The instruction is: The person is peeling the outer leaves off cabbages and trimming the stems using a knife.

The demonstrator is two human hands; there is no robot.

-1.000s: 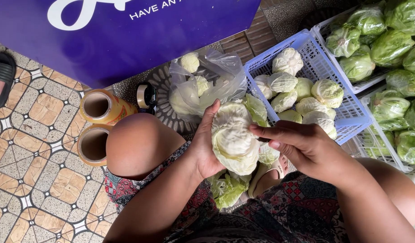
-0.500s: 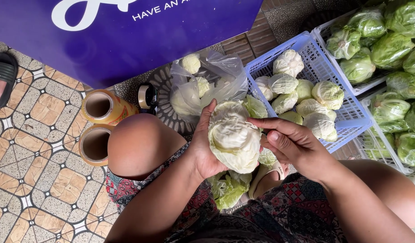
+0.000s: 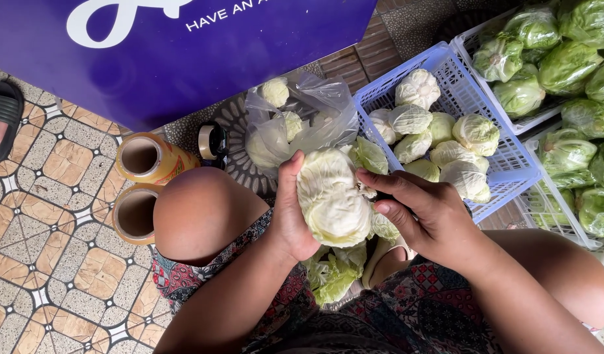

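A patterned tile floor in brown and cream runs under the scene, with a dark blue banner across the top. At the far left a dark sandal sits on the tiles. Next come two rolls of clear film, one above the other, just beside the person's bent knee. Beyond the knee lies a crumpled clear plastic bag with a few pale pieces in it.

The cabbage head is held up in front of the person's lap, between both hands and touching both. Its long axis runs roughly up and down in the view, a little tilted. The left hand cups its left side, thumb up along the top edge and palm pressed to the leaves, carrying the weight. The right hand comes in from the right with fingers bent, fingertips pinching at the cabbage's right flank; it may hold a small dark tool, but that is too hidden to tell. Loose green leaves lie below, between the legs.

To the right stands a blue basket of pale trimmed heads, then white crates of wrapped green cabbages.
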